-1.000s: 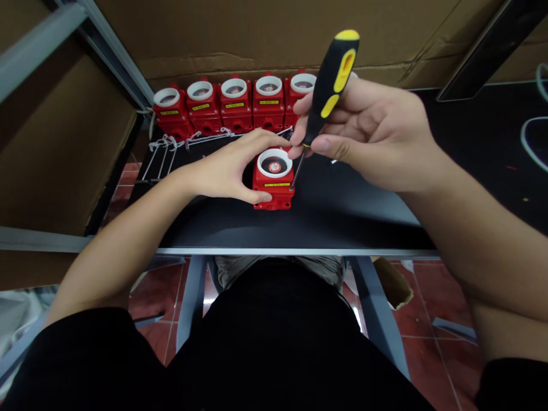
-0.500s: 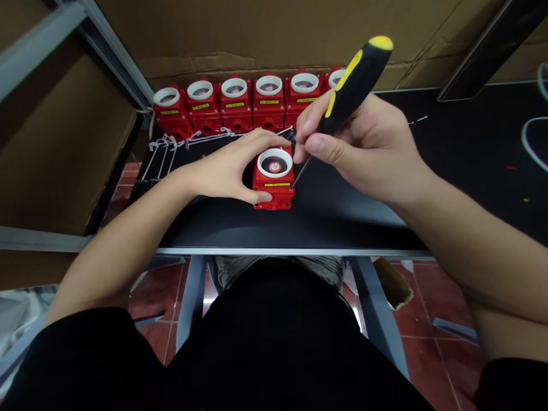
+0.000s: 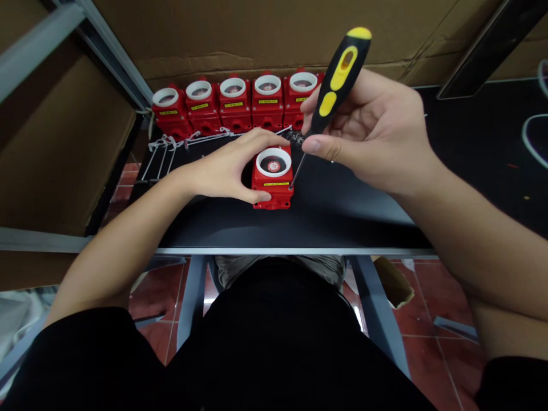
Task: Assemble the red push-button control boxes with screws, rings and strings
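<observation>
A red box-shaped housing (image 3: 273, 194) with a white ring around a dark round window and a yellow label rests on the black table. My left hand (image 3: 235, 165) grips it from the left, thumb on its near side and fingers round the far side. In my right hand (image 3: 372, 131) is a screwdriver (image 3: 338, 80) with a black and yellow handle, held between thumb and fingers. The shaft slants down to the left, and its tip meets a screw at the housing's right front corner.
Several similar red housings (image 3: 268, 103) stand in a row at the back against cardboard (image 3: 278, 34). White ties and thin rods (image 3: 160, 157) lie at the left. Small screws (image 3: 295, 137) are heaped behind the held housing. A white cable (image 3: 531, 142) curves at the far right.
The screwdriver handle has turned and tipped slightly left, showing more yellow. My right hand has rolled and its fingers have shifted on the handle. My left hand and the housing stay nearly in place.
</observation>
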Motion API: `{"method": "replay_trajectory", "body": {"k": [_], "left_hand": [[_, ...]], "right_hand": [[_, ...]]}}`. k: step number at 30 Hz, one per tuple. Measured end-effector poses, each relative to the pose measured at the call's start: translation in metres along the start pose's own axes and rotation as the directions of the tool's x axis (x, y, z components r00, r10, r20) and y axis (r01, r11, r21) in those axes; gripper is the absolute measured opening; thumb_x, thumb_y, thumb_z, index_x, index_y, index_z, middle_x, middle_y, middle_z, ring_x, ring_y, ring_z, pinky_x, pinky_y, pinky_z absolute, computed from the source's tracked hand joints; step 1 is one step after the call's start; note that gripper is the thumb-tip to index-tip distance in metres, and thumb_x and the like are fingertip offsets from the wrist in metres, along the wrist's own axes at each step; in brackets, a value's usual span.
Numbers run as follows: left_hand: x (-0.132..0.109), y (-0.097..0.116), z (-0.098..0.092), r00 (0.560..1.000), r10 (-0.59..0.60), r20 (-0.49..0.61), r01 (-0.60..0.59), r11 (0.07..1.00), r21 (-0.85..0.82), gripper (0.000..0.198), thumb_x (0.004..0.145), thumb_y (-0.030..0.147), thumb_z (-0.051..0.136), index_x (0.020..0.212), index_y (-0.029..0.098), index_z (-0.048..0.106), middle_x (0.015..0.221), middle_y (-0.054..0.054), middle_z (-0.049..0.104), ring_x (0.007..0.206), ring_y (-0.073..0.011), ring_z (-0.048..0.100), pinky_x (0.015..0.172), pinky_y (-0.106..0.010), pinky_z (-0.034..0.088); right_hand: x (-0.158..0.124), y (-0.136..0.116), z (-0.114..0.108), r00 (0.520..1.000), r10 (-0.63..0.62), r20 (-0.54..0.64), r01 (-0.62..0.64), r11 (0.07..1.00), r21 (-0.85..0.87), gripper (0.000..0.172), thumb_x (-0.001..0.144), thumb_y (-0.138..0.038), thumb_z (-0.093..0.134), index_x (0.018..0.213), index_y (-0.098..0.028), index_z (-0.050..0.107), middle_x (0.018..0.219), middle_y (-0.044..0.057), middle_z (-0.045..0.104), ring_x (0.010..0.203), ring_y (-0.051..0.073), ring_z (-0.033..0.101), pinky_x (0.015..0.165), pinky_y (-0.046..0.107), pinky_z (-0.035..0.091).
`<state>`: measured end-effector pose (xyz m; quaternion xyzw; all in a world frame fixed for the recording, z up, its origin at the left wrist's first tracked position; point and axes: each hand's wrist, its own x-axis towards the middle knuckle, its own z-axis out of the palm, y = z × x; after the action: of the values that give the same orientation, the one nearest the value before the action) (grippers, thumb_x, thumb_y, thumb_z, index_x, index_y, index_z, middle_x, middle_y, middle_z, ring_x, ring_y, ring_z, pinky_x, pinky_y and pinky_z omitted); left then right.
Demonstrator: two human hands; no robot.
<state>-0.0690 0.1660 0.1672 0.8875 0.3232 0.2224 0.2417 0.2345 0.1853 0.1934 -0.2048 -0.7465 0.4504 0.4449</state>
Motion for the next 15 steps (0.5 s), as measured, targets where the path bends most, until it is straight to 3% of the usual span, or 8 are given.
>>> {"method": "replay_trajectory", "body": {"k": [5, 10, 15], "left_hand": [[0.000, -0.005, 0.001, 1.000, 0.021, 0.007, -0.022, 1.000, 0.019, 0.104, 0.082, 0.078, 0.102, 0.168, 0.030, 0.068, 0.168, -0.019, 0.070, 0.153, -0.0455, 0.067, 0.135, -0.063, 0.055], [0.000, -0.003, 0.001, 1.000, 0.015, 0.002, -0.015, 1.000, 0.009, 0.104, 0.083, 0.076, 0.102, 0.170, 0.032, 0.067, 0.168, -0.018, 0.072, 0.151, -0.0447, 0.067, 0.134, -0.062, 0.056], [-0.001, -0.002, 0.000, 1.000, 0.013, 0.022, -0.014, 1.000, 0.027, 0.101, 0.086, 0.074, 0.100, 0.171, 0.030, 0.067, 0.170, -0.019, 0.070, 0.153, -0.0453, 0.067, 0.135, -0.064, 0.054]], "right_hand": [[0.000, -0.009, 0.002, 0.999, 0.041, 0.035, -0.045, 0.992, 0.118, 0.064, 0.081, -0.054, 0.120, 0.123, -0.029, 0.078, 0.122, 0.007, 0.087, 0.114, 0.027, 0.086, 0.086, 0.039, 0.078], [-0.001, -0.013, 0.001, 0.987, 0.036, 0.157, -0.062, 0.985, 0.162, 0.051, 0.096, -0.039, 0.111, 0.130, -0.025, 0.077, 0.117, 0.002, 0.089, 0.070, 0.010, 0.074, 0.058, 0.025, 0.066], [-0.002, -0.016, 0.000, 0.988, 0.011, 0.155, -0.043, 0.979, 0.199, 0.039, 0.102, -0.029, 0.105, 0.132, -0.023, 0.080, 0.112, 0.001, 0.089, 0.073, 0.009, 0.075, 0.062, 0.023, 0.065]]}}
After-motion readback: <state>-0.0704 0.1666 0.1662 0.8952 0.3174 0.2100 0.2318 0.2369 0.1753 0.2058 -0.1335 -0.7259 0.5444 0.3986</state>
